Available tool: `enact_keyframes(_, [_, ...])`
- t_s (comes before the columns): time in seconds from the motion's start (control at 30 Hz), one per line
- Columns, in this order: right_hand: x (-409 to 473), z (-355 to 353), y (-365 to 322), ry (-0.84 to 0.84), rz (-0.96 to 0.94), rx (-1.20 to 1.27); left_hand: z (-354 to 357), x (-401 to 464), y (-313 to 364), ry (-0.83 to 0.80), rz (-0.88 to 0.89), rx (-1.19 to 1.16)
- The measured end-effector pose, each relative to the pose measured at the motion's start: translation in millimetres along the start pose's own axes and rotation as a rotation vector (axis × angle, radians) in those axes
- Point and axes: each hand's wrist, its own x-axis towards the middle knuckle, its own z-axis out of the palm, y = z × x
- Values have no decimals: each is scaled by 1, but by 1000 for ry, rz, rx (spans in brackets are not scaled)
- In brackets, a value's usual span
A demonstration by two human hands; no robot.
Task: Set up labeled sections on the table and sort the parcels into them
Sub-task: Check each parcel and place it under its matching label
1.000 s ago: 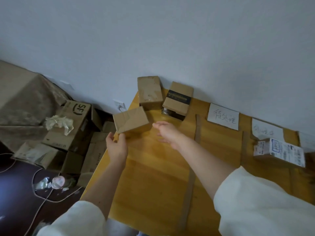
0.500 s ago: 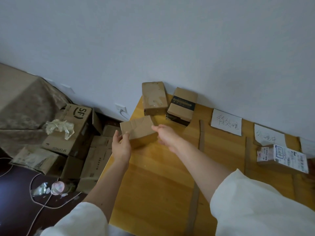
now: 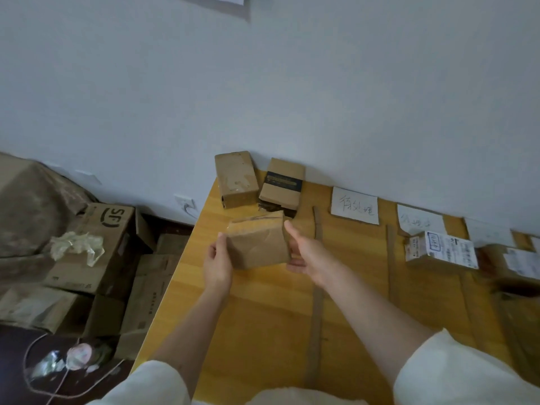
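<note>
Now your two hands have the small brown parcel [image 3: 258, 244] between them: your left hand [image 3: 217, 263] grips its left edge with curled fingers, and your right hand [image 3: 304, 258] presses on its right side with the fingers fairly straight, thumb raised. A second ago only your left hand held it, out past the table's left edge, so the parcel has come in over the wooden table [image 3: 257, 323] (whether it is already resting on the top or just above it, I cannot tell). That puts it in the leftmost section, left of the nearest cardboard strip [image 3: 317, 276], and I judge this parcel is about to be set down there. Just beyond it sit two more brown boxes, the plain one [image 3: 236, 179] and the one with the dark band [image 3: 282, 184], both against the wall. Farther right lie the handwritten paper labels [image 3: 355, 209], and a parcel with a white shipping label [image 3: 441, 249] occupies the next section over.
</note>
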Motion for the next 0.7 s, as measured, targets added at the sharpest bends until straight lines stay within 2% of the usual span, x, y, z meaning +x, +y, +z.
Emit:
enact_keyframes(0.23, [-14,-37,27,110,83,48,24,-13,-5,-109,-44,15])
enact_keyframes(0.37, [-22,-54,39,93,82,84,34,-19,-7,-179,-12,10])
enact_keyframes(0.53, [-33,-76,54,10,-24,132,46,-25,-11,-209,12,73])
enact_keyframes(0.7, [-42,-94,69,100,-175,36,60,-35,-11,-298,-97,177])
